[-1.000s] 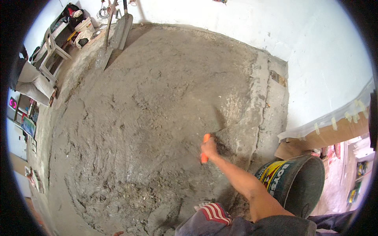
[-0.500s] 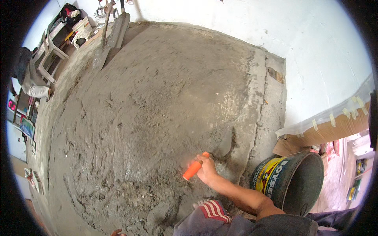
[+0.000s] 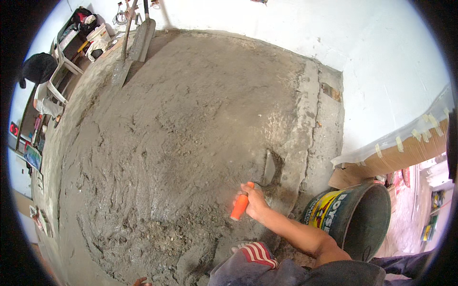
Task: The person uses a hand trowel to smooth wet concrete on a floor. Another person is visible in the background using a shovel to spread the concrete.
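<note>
My right hand (image 3: pixel 255 205) grips the orange handle of a trowel (image 3: pixel 240 206). Its grey metal blade (image 3: pixel 269 169) lies on a big mound of wet grey mortar (image 3: pixel 181 133) spread over the floor, near the mound's right edge. My right forearm reaches in from the lower right. My left hand is out of sight. A striped red and white sandal (image 3: pixel 255 253) shows at the bottom, at the edge of the mortar.
A dark bucket (image 3: pixel 355 217) with a yellow and red label stands at the right, beside a wooden board wrapped in plastic sheet (image 3: pixel 400 150). Two shovels (image 3: pixel 136 40) lean at the far left corner. A white wall (image 3: pixel 372 62) bounds the back. Plastic chairs and clutter (image 3: pixel 57 76) sit left.
My right hand has turned the trowel: the orange handle swung down and left, and the blade now rests flat on the mortar's right edge. The view has shifted slightly.
</note>
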`<control>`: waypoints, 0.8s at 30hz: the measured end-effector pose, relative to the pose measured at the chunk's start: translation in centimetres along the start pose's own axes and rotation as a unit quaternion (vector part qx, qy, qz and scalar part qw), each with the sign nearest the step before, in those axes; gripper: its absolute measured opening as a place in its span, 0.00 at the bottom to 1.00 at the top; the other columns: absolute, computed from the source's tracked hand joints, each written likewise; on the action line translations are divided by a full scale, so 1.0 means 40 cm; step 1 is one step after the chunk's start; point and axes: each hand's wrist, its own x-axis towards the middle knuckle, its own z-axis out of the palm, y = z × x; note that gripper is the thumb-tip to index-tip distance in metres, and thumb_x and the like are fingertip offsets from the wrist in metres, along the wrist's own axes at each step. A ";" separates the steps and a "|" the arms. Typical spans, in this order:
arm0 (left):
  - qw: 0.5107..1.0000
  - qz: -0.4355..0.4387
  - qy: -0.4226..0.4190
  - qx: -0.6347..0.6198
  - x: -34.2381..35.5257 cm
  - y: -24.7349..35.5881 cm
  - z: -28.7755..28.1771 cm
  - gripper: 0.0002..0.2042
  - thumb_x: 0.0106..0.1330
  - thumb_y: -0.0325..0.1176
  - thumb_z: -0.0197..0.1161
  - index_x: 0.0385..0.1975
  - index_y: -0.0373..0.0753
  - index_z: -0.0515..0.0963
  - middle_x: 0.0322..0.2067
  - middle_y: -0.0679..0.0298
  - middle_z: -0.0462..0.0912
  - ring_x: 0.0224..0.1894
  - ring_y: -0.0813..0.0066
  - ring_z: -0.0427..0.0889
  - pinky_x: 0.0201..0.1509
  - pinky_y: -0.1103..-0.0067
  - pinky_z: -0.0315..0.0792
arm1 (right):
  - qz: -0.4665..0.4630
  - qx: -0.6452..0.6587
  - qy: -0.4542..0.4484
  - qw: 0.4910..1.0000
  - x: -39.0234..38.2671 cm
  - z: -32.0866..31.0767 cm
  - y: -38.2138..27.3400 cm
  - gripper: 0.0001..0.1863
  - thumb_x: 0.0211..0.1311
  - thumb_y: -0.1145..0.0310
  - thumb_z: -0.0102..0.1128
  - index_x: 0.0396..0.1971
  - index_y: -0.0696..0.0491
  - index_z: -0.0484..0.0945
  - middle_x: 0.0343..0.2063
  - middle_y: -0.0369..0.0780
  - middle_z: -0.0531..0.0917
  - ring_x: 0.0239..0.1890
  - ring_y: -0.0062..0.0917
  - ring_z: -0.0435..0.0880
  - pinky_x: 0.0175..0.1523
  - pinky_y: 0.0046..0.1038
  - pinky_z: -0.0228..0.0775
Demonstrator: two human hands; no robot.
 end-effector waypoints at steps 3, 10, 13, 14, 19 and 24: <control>1.000 0.016 0.003 0.016 0.010 0.005 -0.002 0.25 0.60 0.41 0.60 0.56 0.39 0.67 0.41 0.55 0.78 0.41 0.68 0.78 0.43 0.74 0.73 | -0.071 0.096 0.064 0.991 0.042 -0.007 -0.028 0.11 0.61 0.70 0.51 0.39 0.51 0.60 0.32 0.41 0.66 0.27 0.31 0.71 0.31 0.44 0.70; 0.999 0.043 -0.004 0.023 0.019 -0.043 -0.013 0.22 0.61 0.39 0.59 0.55 0.39 0.68 0.39 0.57 0.79 0.39 0.70 0.79 0.40 0.74 0.72 | -0.038 0.047 -0.019 0.998 0.087 0.029 -0.055 0.10 0.63 0.69 0.49 0.39 0.52 0.59 0.31 0.40 0.65 0.28 0.31 0.70 0.36 0.43 0.70; 0.999 0.026 -0.001 0.027 -0.005 -0.024 -0.002 0.21 0.62 0.38 0.58 0.54 0.40 0.68 0.38 0.57 0.79 0.39 0.70 0.78 0.41 0.74 0.72 | -0.048 0.090 0.010 0.995 0.039 0.038 -0.054 0.08 0.63 0.69 0.47 0.38 0.52 0.59 0.28 0.40 0.66 0.28 0.32 0.70 0.36 0.44 0.70; 1.000 0.027 0.002 0.014 -0.015 -0.013 -0.001 0.21 0.62 0.38 0.58 0.54 0.40 0.68 0.38 0.57 0.79 0.39 0.70 0.78 0.41 0.74 0.72 | -0.066 0.122 0.042 0.989 0.061 0.042 -0.073 0.08 0.63 0.69 0.46 0.38 0.52 0.59 0.28 0.40 0.66 0.28 0.32 0.70 0.35 0.44 0.70; 0.999 0.050 0.007 0.002 -0.011 -0.016 0.000 0.20 0.62 0.37 0.58 0.54 0.40 0.68 0.38 0.57 0.78 0.40 0.70 0.78 0.42 0.75 0.72 | -0.026 0.097 -0.025 0.995 0.134 0.092 -0.098 0.04 0.63 0.69 0.45 0.34 0.52 0.62 0.22 0.41 0.68 0.23 0.32 0.70 0.32 0.41 0.70; 1.000 0.007 0.020 0.022 -0.057 -0.004 0.018 0.21 0.62 0.36 0.58 0.55 0.40 0.68 0.40 0.57 0.78 0.41 0.71 0.78 0.42 0.76 0.72 | -0.065 0.145 -0.019 0.987 0.056 0.087 -0.035 0.07 0.63 0.69 0.48 0.38 0.50 0.62 0.23 0.40 0.67 0.23 0.30 0.70 0.30 0.38 0.69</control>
